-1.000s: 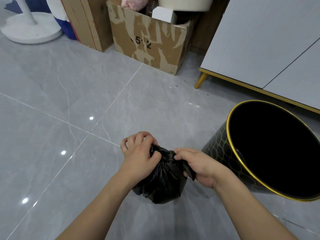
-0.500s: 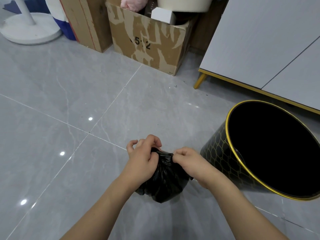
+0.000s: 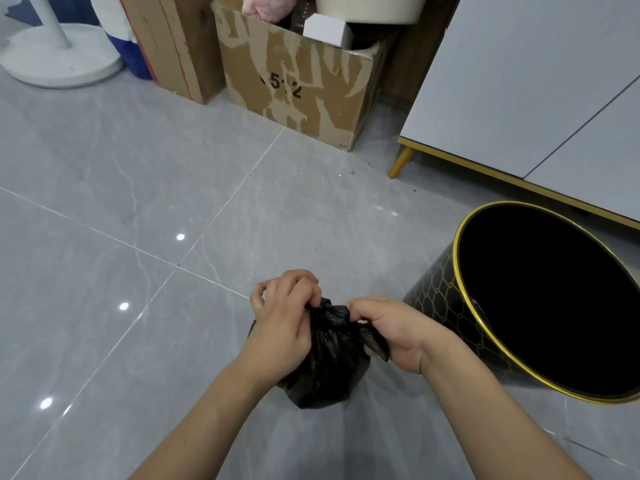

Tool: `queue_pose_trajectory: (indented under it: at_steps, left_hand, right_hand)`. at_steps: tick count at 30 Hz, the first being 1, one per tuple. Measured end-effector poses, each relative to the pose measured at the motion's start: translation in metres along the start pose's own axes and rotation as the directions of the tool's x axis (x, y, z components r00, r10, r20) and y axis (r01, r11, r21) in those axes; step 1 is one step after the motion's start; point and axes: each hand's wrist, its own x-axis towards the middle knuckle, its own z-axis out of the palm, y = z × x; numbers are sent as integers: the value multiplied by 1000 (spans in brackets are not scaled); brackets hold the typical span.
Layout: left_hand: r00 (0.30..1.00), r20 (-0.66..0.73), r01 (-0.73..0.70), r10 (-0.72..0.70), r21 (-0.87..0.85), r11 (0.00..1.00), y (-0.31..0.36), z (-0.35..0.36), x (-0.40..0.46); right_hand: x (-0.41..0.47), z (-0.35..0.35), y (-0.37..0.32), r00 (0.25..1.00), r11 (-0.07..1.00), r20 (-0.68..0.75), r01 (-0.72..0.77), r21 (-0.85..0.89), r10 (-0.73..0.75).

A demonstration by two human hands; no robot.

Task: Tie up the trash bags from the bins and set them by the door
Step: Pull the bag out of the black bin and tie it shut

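Head view: the bag (image 3: 325, 372) is out of the bin (image 3: 440, 299) and sits on the floor just left of it. The left hand (image 3: 282, 323) and right hand (image 3: 391, 332) both pinch plastic at its gathered neck, so the knot seems unfinished. Carrying it to the door remains; no door shows. The bag stands upright, neck up.

Single head view, looking forward-down, close above hands (image 3: 332, 327), floor (image 3: 138, 202) beyond.
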Motion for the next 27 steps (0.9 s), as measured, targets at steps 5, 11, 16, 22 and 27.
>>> queue_pose_trajectory:
  at_steps: [5, 11, 16, 22, 27]
  left_hand:
    - [997, 62, 51, -43, -128, 990, 1, -6, -13]
    - [999, -50, -4, 6, 50, 999, -3, 3, -9]
    - [938, 17, 341, -348, -244, 908, 12, -10, 3]
    - [757, 181, 647, -628, -344, 681, 8, -16, 18]
    - [802, 110, 587, -587, -323, 742, 6, -13, 16]
  right_hand:
    - [-1, -3, 2, 1000, 997, -5, -2, 71, 2]
    - [-2, 2, 5, 999, 999, -20, 27, 43, -26]
    - [-2, 2, 7, 973, 995, -208, 101, -16, -102]
    - [3, 7, 11, 903, 930, -326, 168, -328, -279]
    - [8, 6, 16, 863, 883, -367, 170, -437, -348]
